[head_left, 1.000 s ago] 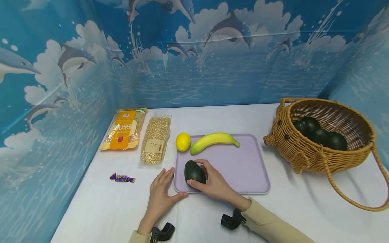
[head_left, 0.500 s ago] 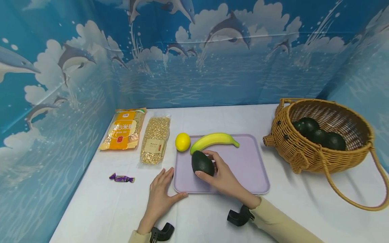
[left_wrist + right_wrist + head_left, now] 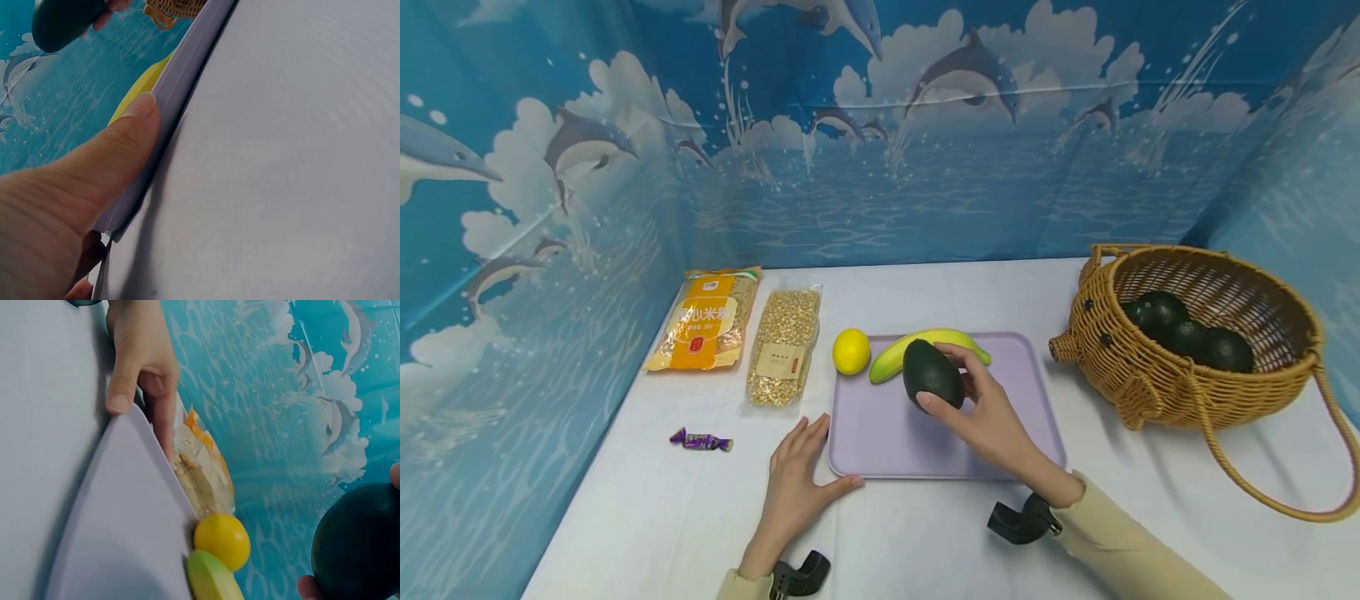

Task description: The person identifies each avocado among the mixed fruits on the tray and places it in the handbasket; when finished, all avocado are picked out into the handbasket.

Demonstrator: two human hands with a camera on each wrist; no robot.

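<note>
In the head view my right hand (image 3: 992, 421) grips a dark green avocado (image 3: 931, 375) between thumb and fingers. It hangs above the lilac tray (image 3: 880, 437), overlapping the banana (image 3: 891, 362) that lies along the tray's far side. At the tray's near left corner rests my left hand (image 3: 801, 492), fingers straight along the left edge and thumb at the front edge. The left wrist view shows that thumb (image 3: 125, 134) against the rim. A yellow lemon (image 3: 852, 351) sits at the far left corner; the right wrist view has the same lemon (image 3: 222, 542) beside the banana tip.
On the right stands a pig-shaped wicker basket (image 3: 1247, 390) with several dark avocados (image 3: 1228, 348) inside and a rope-like handle (image 3: 1262, 500) drooping forward. Left of the tray lie an orange bag (image 3: 703, 325), a clear bag of grains (image 3: 784, 342) and a purple-wrapped candy (image 3: 702, 440).
My right hand has lifted the avocado off the tray's left part and carried it right and away from me, now in front of the banana. My left hand stays in place.
</note>
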